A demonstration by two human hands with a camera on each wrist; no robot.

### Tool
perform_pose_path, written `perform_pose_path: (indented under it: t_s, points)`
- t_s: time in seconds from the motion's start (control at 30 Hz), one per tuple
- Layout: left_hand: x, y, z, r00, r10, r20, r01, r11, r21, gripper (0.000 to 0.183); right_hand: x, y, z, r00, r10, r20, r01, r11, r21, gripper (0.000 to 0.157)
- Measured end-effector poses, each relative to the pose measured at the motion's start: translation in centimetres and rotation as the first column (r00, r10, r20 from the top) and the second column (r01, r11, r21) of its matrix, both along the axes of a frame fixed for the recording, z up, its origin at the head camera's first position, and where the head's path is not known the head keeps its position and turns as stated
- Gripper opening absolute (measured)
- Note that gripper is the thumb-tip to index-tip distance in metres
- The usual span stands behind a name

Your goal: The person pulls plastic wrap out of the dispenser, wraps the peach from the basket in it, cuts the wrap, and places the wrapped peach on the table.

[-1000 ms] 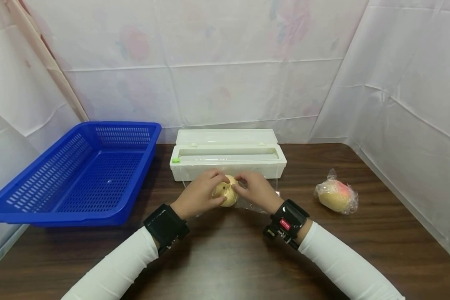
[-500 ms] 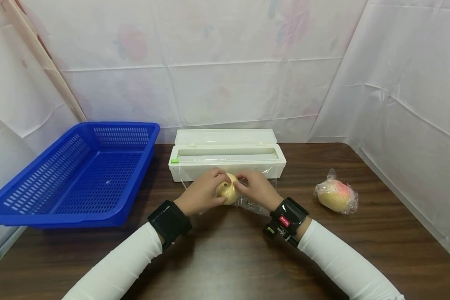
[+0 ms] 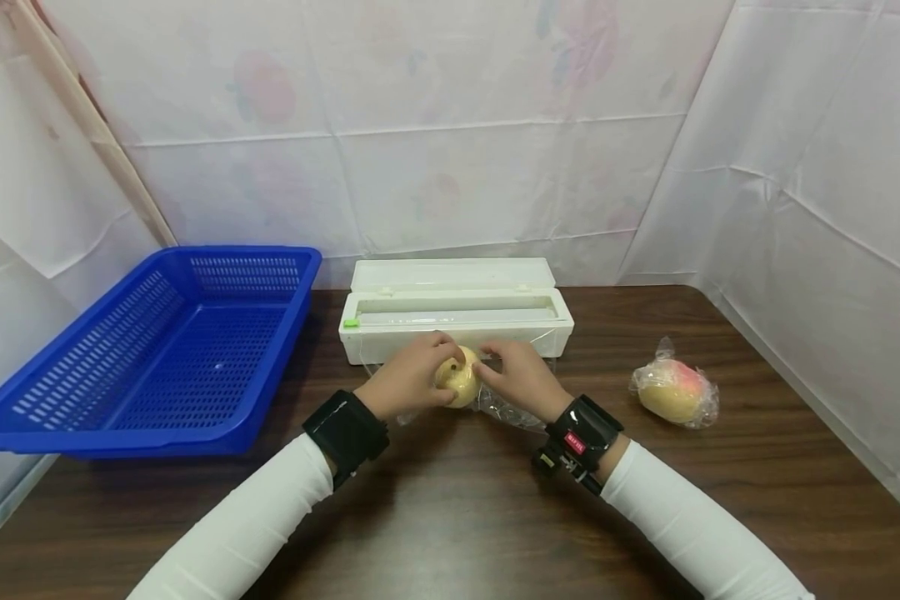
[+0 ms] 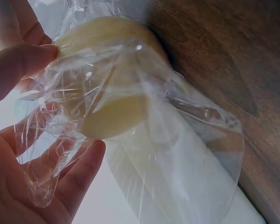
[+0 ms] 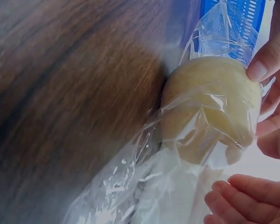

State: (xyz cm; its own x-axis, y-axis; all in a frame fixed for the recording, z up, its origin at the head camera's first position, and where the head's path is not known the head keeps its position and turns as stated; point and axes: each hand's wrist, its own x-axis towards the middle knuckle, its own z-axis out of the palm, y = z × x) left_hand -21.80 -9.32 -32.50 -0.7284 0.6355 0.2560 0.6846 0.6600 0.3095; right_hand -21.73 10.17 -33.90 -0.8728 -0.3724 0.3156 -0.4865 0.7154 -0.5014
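A round yellow fruit (image 3: 459,382) with a small dark spot near its top has clear cling film (image 4: 196,116) around it. My left hand (image 3: 412,377) grips the fruit, thumb at the near side and fingers at the far side. My right hand (image 3: 521,379) is at the fruit's right side. In the right wrist view its thumb (image 5: 275,142) is right at the fruit's edge, with the fingers (image 5: 245,198) loosely bent and apart from the thumb. Wrinkled film trails onto the table under this hand. Behind stands a white cling film dispenser (image 3: 390,342), lid raised.
A blue plastic basket (image 3: 150,437) stands at the left of the dark wooden table (image 3: 450,517). To the right lies another fruit (image 3: 673,393), yellow and pink, wrapped in film. White patterned sheets (image 3: 420,167) enclose the back and sides.
The left hand and the fruit have shifted slightly to the right. The right hand's fingers stand a little further from the fruit, and more loose film shows below it.
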Motion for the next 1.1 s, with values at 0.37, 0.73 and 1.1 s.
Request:
perform_pose_path:
  t_s: [0.37, 0.73, 1.1]
  points:
    - [-0.1, -0.2, -0.1, 1.0, -0.025, -0.009, 0.025, 1.0, 0.01, 0.037, 0.5, 0.4, 0.4, 0.998, 0.0, -0.058, 0.001, 1.0, 0.019, 0.038]
    - [0.1, -1.2, 0.3, 1.0, -0.021, -0.006, 0.021, 0.998, 0.056, 0.041, 1.2, -0.7, 1.2, 0.996, 0.031, -0.084, -0.028, 0.999, 0.04, 0.035]
    - [0.1, -4.1, 1.1, 0.95, 0.216, -0.224, -0.207, 0.976, 0.063, 0.028, 0.8, -1.4, 2.6, 0.992, 0.095, -0.079, -0.088, 0.992, 0.086, 0.033]
